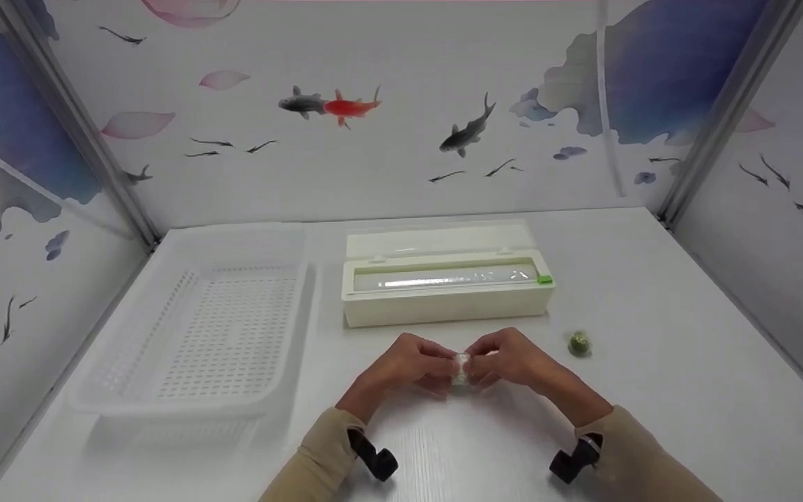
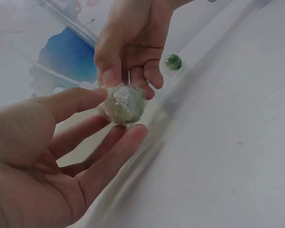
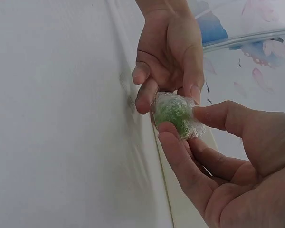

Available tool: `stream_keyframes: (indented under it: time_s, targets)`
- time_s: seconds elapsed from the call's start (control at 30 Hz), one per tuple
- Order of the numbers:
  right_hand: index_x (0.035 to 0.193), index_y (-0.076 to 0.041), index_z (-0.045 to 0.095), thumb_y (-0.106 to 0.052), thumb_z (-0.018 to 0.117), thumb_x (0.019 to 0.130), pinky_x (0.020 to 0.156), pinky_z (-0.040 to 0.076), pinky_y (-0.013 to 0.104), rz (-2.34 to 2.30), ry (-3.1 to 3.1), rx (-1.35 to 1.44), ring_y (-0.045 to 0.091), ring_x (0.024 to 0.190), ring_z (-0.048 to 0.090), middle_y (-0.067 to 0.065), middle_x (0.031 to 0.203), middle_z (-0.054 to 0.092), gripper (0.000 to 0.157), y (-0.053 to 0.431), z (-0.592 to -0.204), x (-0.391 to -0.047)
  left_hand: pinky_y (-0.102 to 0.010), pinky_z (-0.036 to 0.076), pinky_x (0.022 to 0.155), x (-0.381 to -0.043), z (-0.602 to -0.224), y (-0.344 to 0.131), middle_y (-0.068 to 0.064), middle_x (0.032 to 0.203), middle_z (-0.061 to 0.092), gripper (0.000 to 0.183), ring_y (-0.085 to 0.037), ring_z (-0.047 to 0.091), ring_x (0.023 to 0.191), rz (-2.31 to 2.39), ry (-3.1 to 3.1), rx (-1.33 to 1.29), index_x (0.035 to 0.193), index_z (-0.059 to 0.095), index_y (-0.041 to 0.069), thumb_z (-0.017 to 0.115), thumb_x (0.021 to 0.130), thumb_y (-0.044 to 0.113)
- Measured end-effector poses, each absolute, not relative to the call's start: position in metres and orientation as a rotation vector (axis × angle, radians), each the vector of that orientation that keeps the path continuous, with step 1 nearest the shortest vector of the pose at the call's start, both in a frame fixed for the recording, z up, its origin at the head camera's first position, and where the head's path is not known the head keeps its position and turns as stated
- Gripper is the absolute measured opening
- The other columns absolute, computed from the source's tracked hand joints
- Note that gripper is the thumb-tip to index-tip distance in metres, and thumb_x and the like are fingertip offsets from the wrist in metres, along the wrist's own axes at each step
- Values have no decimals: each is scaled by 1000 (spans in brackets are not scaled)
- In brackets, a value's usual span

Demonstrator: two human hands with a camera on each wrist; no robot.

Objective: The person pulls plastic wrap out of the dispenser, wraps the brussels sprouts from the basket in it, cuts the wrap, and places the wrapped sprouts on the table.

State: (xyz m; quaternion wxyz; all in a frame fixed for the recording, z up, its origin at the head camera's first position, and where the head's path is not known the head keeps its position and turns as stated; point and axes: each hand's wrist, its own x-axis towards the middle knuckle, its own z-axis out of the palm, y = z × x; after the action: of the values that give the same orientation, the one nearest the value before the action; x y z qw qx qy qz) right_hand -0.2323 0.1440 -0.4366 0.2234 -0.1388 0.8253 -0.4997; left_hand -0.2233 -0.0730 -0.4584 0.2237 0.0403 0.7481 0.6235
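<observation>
Between my two hands is a small green ball wrapped in crinkled clear plastic film. My left hand pinches it from the left with thumb and fingers. From the other side my right hand pinches the same ball, thumb on top in the right wrist view. Both hands are just above the white table, in front of the cling film box. Another green ball, also looking film-wrapped, lies on the table to the right of my right hand; the left wrist view shows that second ball behind the hands.
A cream cling film box stands behind my hands, its clear lid raised and a film roll inside. A green slider sits at its right end. At left is a white perforated basket. Printed panels enclose the table.
</observation>
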Motion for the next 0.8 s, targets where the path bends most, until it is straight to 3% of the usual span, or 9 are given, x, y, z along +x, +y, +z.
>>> stream_keyframes:
  time_s: [0.17, 0.33, 0.6, 0.8]
  targets:
    - [106, 2, 73, -14, 73, 89, 73, 64, 34, -1376, 2317, -388, 18, 78, 73, 9, 97, 74, 24, 148, -439, -230, -33, 64, 67, -224, -458, -57, -12, 86, 78, 22, -20, 76, 70, 1711, 2171, 71, 96, 80, 3, 83, 82, 20]
    - [106, 1, 74, -14, 74, 89, 70, 63, 32, -1405, 2359, -374, 17, 78, 73, 10, 100, 74, 23, 159, -440, -230, -31, 63, 60, -223, -458, -43, -15, 80, 77, 22, -21, 74, 64, 1754, 2236, 125, 93, 80, 1, 83, 82, 20]
    - [112, 3, 72, -12, 75, 89, 73, 64, 34, -1534, 2405, -395, 19, 90, 73, 18, 111, 72, 28, 186, -424, -229, -37, 65, 73, -228, -449, -29, -18, 106, 76, 31, -30, 76, 92, 1992, 1948, 131, 113, 73, -3, 75, 90, 18]
    - [113, 1, 70, -11, 78, 86, 74, 64, 30, -1544, 2479, -381, 20, 96, 73, 17, 113, 71, 30, 207, -425, -225, -37, 65, 76, -230, -445, -14, -23, 108, 74, 34, -29, 77, 90, 1929, 1831, 122, 113, 71, -2, 74, 92, 24]
